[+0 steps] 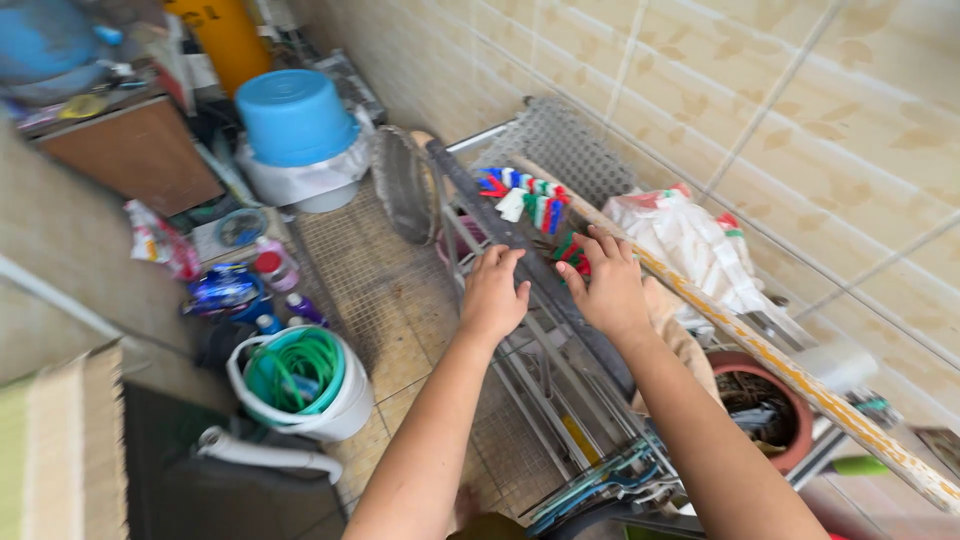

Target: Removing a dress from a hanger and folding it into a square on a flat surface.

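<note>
Two bare forearms reaching up from the bottom edge toward a metal drying rack (560,360) leaning by the tiled wall. Left hand (493,293) laid palm-down on the rack's long dark bar (500,225), fingers loosely curled over it. Right hand (608,285) spread open just right of that bar, fingertips touching a bunch of red and green clothes pegs (571,250). More coloured pegs (525,195) further up the rack. Left of the rack, on the floor, a white bucket (330,410) holding a coiled green hose (295,370). Beyond the rack's far end, an upturned blue tub (293,115).
</note>
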